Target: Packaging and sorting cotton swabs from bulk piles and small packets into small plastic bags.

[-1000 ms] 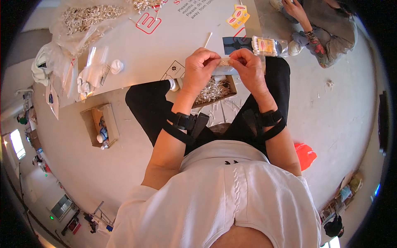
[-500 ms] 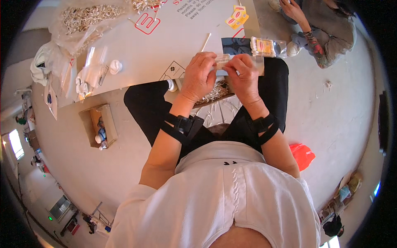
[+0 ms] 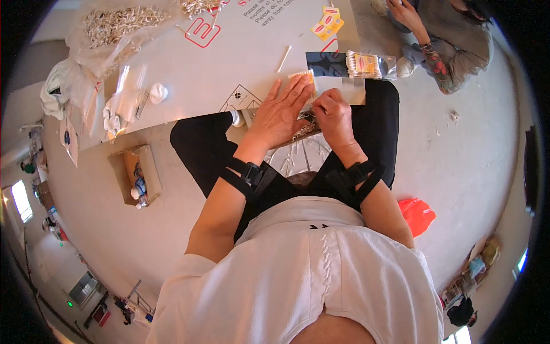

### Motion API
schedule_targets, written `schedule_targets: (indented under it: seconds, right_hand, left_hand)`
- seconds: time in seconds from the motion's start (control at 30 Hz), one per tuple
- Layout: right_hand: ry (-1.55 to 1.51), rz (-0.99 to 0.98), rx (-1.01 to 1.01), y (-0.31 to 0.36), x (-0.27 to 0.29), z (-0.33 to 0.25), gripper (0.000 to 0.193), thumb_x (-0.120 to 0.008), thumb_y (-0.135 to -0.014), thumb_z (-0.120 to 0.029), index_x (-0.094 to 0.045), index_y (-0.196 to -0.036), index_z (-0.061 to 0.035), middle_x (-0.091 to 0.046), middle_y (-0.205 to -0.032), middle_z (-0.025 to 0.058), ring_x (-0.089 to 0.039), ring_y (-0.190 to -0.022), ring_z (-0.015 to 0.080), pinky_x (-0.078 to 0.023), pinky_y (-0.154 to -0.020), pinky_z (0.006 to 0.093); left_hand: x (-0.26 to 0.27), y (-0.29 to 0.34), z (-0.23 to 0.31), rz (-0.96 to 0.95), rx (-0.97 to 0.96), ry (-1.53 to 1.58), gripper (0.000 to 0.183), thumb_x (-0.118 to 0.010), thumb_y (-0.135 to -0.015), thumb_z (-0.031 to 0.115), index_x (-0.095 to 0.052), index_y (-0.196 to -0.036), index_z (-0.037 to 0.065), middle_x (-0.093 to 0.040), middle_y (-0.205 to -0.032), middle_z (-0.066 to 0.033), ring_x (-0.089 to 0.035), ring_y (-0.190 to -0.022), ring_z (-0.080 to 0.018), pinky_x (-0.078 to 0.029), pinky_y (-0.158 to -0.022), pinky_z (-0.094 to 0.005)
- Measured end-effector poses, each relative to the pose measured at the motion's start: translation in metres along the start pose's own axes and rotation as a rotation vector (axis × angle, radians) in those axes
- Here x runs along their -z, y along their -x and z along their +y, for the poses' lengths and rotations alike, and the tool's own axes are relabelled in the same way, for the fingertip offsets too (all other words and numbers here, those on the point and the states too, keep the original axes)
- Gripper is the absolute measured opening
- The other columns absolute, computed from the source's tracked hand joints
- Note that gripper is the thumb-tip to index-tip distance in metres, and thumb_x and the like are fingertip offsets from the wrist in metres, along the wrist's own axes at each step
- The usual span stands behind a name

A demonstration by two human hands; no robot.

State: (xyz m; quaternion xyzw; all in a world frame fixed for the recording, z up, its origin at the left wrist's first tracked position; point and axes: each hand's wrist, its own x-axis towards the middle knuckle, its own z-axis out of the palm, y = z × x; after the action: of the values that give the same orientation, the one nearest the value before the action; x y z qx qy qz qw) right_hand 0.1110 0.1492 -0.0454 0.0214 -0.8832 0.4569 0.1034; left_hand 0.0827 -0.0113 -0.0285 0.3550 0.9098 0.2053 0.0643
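My left hand (image 3: 282, 112) lies flat, fingers stretched out, over a small pack of cotton swabs (image 3: 311, 76) at the near edge of the board. White swab tips and a yellow strip show past its fingertips; the rest is covered. Close to the pack's right side, my right hand (image 3: 334, 116) is closed in a pinch, and what sits between its fingertips is hidden. A second swab pack (image 3: 364, 65) with a yellow label lies farther right, beside a dark shiny sheet (image 3: 326, 64). One loose cotton swab (image 3: 284, 58) rests beyond my left hand.
Loose swabs fill a container (image 3: 305, 127) below the board edge. A clear bag of swabs (image 3: 109, 34), plastic sleeves (image 3: 127, 97) and a white round piece (image 3: 158, 93) occupy the left. Yellow cards (image 3: 328, 24) lie far off. Another person (image 3: 458, 51) sits right; a carton (image 3: 123, 178) stands on the floor.
My left hand has gone from gripping the swab pack to lying flat over it. My right hand has moved slightly down and right, still pinched.
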Motion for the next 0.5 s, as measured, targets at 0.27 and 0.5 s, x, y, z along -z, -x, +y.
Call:
schedule_targets:
  seconds: [0.27,0.5]
  right_hand:
    - [0.049,-0.013,0.06,-0.003,0.004,0.001,0.009,-0.062,-0.069,0.004,-0.056,-0.074,-0.0002,-0.052,-0.079,0.0148,-0.057,-0.069,0.0346,-0.048,-0.061,0.0392]
    - [-0.241,-0.14,-0.014,-0.017,0.029,-0.018,0.01,-0.064,-0.073,0.001,-0.056,-0.078,0.0,-0.055,-0.075,0.013,-0.057,-0.065,0.027,-0.046,-0.059,0.0333]
  left_hand:
    - [0.009,0.002,0.008,0.06,0.12,0.021,0.079,-0.072,-0.068,0.019,-0.033,-0.136,0.01,-0.031,-0.143,-0.011,-0.027,-0.134,-0.0272,-0.02,-0.11,-0.0439]
    - [0.023,0.006,0.003,0.48,0.131,0.513,0.028,-0.064,-0.072,-0.003,-0.059,-0.099,0.003,-0.059,-0.098,-0.009,-0.059,-0.086,-0.0215,-0.047,-0.069,-0.0303]
